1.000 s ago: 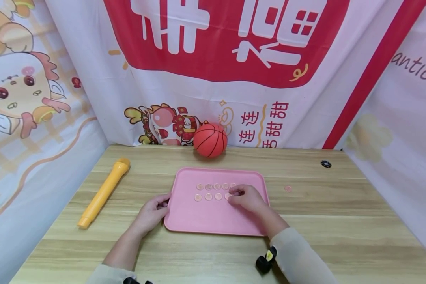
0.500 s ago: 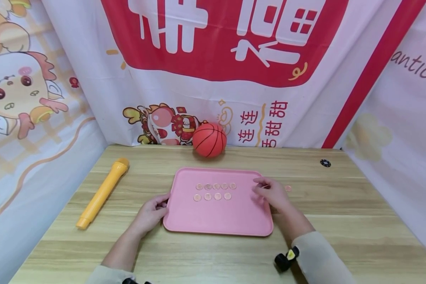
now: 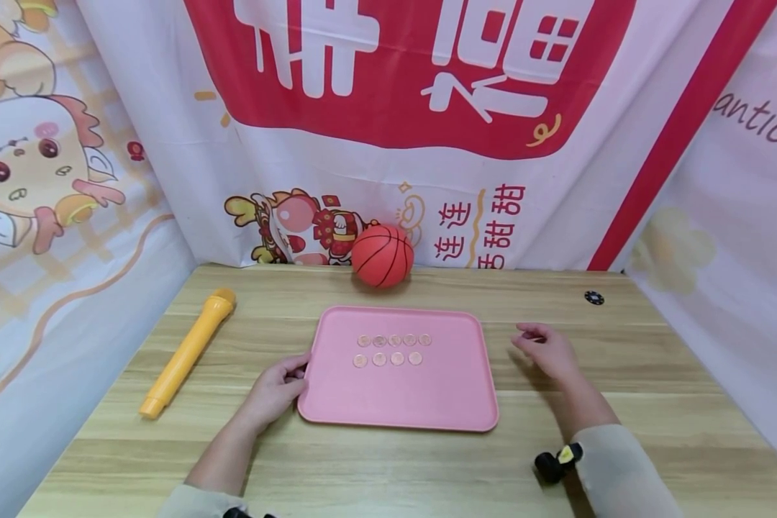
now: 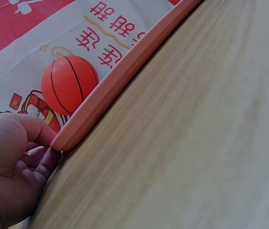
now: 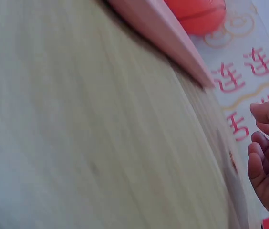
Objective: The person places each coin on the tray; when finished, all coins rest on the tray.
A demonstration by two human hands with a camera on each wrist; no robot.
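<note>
A pink tray (image 3: 401,403) lies on the table with several copper-coloured coins (image 3: 397,358) on it in two rows. My left hand (image 3: 275,392) pinches the tray's left edge; in the left wrist view the thumb and fingers meet at its rim (image 4: 94,107). To the right of the tray, my right hand (image 3: 549,354) hovers over the table with its fingers slightly bent and apart, holding nothing. Below those fingers a single coin (image 5: 233,162) lies on the table in the right wrist view; the hand hides it in the head view.
A yellow toy microphone (image 3: 188,352) lies at the left. An orange-red toy basketball (image 3: 382,255) sits at the back against a printed cloth (image 3: 388,165). At the back right lies a black patterned disc (image 3: 594,298). Cloth also hangs along both sides of the wooden table (image 3: 388,471).
My right hand has left the coins on the tray and moved right, past the tray's edge, to above the lone coin. The left hand stays on the tray's edge.
</note>
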